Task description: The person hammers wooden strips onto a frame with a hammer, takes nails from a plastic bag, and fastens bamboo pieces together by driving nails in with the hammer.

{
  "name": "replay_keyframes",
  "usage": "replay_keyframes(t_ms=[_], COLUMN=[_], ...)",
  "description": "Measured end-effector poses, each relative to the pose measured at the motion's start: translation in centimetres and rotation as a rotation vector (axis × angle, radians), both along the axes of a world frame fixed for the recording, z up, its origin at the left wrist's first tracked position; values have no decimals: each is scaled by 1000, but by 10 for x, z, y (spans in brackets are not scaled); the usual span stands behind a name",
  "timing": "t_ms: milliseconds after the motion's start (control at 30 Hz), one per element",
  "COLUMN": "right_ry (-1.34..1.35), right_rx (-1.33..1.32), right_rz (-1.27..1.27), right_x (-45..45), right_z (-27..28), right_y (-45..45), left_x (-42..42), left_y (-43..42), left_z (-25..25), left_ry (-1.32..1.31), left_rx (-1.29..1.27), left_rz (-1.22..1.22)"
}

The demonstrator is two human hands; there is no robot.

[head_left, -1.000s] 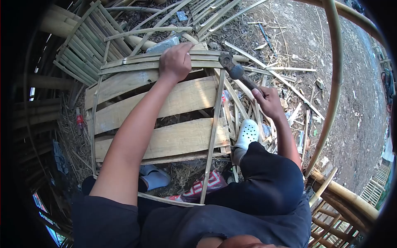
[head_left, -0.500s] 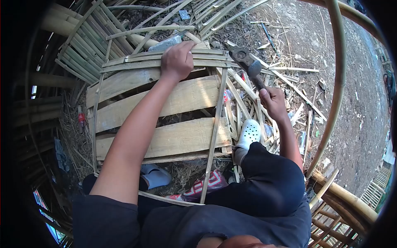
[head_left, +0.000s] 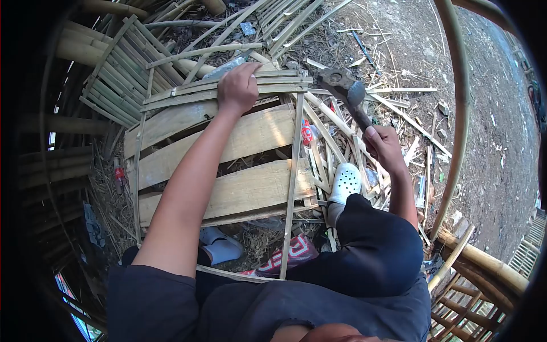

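Observation:
My left hand (head_left: 238,90) is closed around the bundle of split bamboo strips (head_left: 182,93) at the far side of a bamboo frame. Wide wooden slats (head_left: 228,139) lie beneath that frame, with dark gaps between them. In my right hand (head_left: 384,147) is a hammer (head_left: 345,88), gripped by its dark handle. Its metal head is raised to the right of the strips' right end, apart from them as far as I can see. A side strip (head_left: 293,171) of the frame runs from the bundle towards my body.
Bamboo offcuts (head_left: 336,128) litter the ground right of the slats. A slatted bamboo panel (head_left: 122,71) stands at the upper left. A curved bamboo pole (head_left: 462,114) rises on the right. My white clog (head_left: 346,181) rests beside the slats; a printed bag (head_left: 290,255) lies near my legs.
The view has shifted slightly, so the frame sits a little differently. My left hand stays on the strips. The hammer is still raised, its head turned slightly.

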State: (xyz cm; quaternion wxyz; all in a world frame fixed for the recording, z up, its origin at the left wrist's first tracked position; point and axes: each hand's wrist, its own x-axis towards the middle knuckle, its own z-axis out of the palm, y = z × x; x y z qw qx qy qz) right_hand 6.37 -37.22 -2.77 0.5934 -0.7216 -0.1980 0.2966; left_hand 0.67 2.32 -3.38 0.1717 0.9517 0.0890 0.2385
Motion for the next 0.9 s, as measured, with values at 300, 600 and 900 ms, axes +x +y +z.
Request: replay_keyframes(t_ms=[300,600,900], right_ry=[-8,125,-487], right_rx=[-45,-130,-749], right_rz=[-324,-309,223], right_x=[-35,-131,-176], right_z=[181,302,213], right_y=[-56,-12,152], left_x=[-6,-203,-411], left_y=[13,-21,23], left_z=[5,129,107], left_ry=[126,250,86], left_rx=[-150,-251,-515], left_rz=[-107,-365,-94])
